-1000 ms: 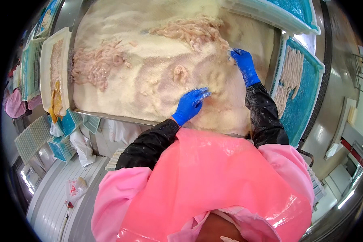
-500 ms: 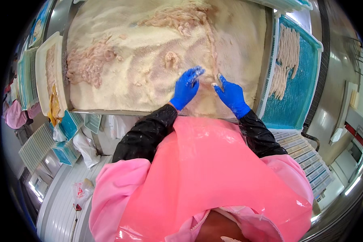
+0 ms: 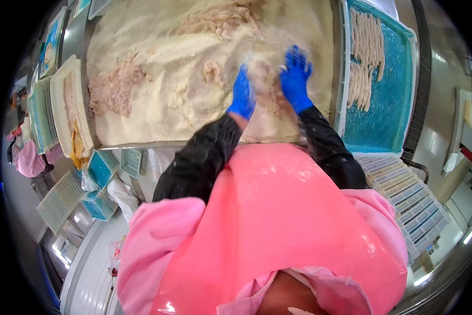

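In a large steel tray of pale crumbs (image 3: 173, 121), my blue-gloved left hand (image 3: 242, 92) is smeared by motion, its fingers beside a flurry of crumbs and pinkish meat (image 3: 267, 79). My right hand (image 3: 297, 79), also blue-gloved, lies on the crumbs at the right of that meat, fingers extended and slightly apart. Heaps of raw pink strands lie at the back (image 3: 220, 21) and left (image 3: 115, 86), with a small curled piece (image 3: 213, 71) left of my left hand.
At right, a turquoise tray (image 3: 372, 131) holds rows of coated strips (image 3: 366, 42), above stacked white racks (image 3: 404, 205). At left stand a cream tub (image 3: 83, 73), stacked crates (image 3: 44, 110) and small turquoise baskets (image 3: 102, 168). Another person's pink-sleeved arm (image 3: 28, 157) shows at far left.
Both hands have moved forward on the crumbs and now flank the meat. The long strand seen running toward my right hand is now a blurred, crumb-covered mass between my hands.
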Motion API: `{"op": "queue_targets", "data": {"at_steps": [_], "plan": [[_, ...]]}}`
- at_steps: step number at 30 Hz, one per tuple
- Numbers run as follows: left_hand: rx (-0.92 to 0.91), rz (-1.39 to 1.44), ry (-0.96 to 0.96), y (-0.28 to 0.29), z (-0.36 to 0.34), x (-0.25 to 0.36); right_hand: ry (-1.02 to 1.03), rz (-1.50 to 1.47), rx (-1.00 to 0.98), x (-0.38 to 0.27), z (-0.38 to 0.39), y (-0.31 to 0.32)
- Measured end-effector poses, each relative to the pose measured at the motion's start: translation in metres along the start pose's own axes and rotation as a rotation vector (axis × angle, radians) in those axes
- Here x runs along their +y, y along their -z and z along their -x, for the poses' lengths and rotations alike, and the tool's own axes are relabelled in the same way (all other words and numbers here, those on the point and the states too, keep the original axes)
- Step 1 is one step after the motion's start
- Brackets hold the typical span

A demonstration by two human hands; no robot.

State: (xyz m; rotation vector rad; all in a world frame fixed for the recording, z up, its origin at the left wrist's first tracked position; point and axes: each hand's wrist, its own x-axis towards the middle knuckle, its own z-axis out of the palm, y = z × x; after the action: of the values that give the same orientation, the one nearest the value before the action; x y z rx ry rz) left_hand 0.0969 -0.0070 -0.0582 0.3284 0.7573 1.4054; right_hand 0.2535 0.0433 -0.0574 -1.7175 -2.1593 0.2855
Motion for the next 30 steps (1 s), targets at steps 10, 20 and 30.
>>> {"op": "queue_targets", "data": {"at_steps": [10, 20, 30], "plan": [[0.21, 0.3, 0.449, -0.036, 0.024, 0.003, 0.035, -0.067, -0.107, -0.016, 0.04, 0.009], [0.164, 0.383, 0.445, -0.024, 0.039, -0.02, 0.176, -0.14, -0.167, -0.04, 0.058, 0.022], [0.031, 0.553, 0.547, -0.042, 0.052, 0.011, -0.286, -0.597, -0.189, -0.029, 0.075, 0.02]]}}
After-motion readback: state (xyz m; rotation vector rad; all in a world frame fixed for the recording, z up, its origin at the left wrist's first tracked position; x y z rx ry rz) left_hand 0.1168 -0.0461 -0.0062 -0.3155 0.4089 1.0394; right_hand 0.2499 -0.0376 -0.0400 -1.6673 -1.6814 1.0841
